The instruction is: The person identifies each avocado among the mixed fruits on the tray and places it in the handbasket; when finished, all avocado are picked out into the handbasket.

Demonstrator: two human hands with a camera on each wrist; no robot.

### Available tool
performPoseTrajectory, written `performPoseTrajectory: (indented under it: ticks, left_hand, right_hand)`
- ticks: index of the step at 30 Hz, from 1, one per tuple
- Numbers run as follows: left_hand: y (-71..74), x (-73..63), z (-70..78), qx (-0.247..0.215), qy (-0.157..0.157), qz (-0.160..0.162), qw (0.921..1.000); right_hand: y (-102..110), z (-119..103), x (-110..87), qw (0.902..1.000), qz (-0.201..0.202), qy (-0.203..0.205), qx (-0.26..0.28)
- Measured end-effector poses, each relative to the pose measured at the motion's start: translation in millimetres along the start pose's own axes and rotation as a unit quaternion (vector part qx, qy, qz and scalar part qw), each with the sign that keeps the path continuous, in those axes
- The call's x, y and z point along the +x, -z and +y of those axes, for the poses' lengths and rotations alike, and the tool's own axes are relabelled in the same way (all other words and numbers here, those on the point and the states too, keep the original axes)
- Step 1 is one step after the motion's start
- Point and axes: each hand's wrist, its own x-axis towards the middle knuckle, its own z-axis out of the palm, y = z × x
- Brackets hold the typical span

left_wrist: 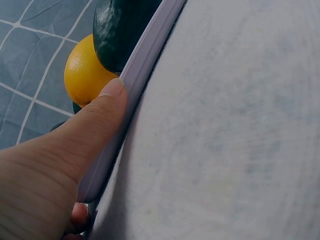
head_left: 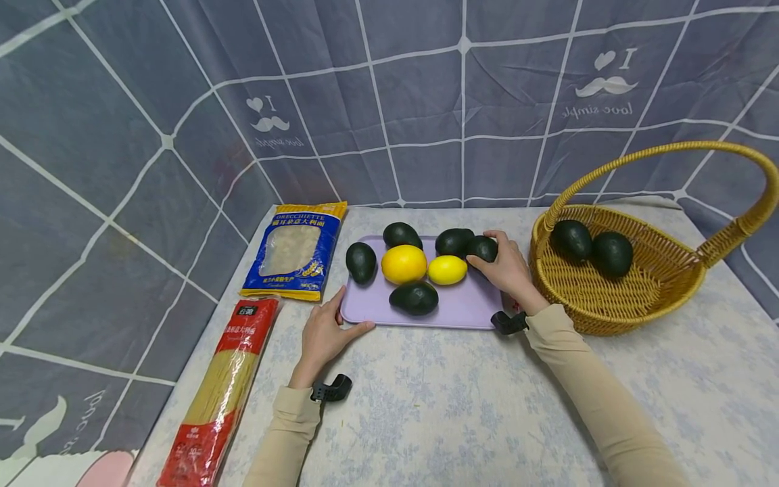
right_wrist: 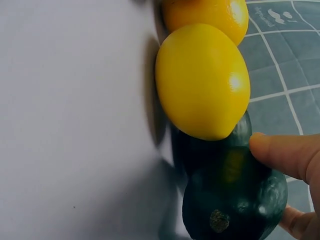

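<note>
A lilac tray (head_left: 462,312) lies on the table. It bears an orange (head_left: 404,264), a lemon (head_left: 447,270) and several dark green avocados, one of them lying at the front (head_left: 414,298). My left hand (head_left: 325,333) holds the tray's front left corner, thumb along the front rim and fingers at the left side; in the left wrist view the thumb (left_wrist: 95,122) lies against the rim. At the tray's back right, my right hand (head_left: 506,269) grips an avocado (right_wrist: 235,200) between thumb and fingers. That avocado is close beside another avocado (head_left: 454,242) and the lemon.
A wicker basket (head_left: 615,318) with a tall handle stands at the right, with two avocados (head_left: 612,254) inside. Left of the tray lie a blue and yellow bag of orecchiette (head_left: 295,250) and a red pack of long pasta (head_left: 219,392). A grey checked curtain (head_left: 426,101) hangs behind.
</note>
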Motion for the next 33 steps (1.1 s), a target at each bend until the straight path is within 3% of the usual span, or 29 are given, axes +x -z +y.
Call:
performPoseTrajectory:
  ticks: [18, 26, 33]
  left_hand:
    - [-0.4, 0.4, 0.7, 0.001, -0.002, 0.001, 1.0000]
    - [0.0, -0.2, 0.5, 0.001, -0.001, 0.001, 1.0000]
    - [1.2, -0.8, 1.1, 0.001, 0.001, 0.000, 1.0000]
  right_hand:
    - [3.9, -15.6, -12.5, 0.9988, 0.030, 0.034, 0.016]
    - [5.9, -24.9, -19.9, 0.9931, 0.066, 0.079, 0.055]
    - [10.7, -35.8, -30.2, 0.9876, 0.068, 0.099, 0.100]
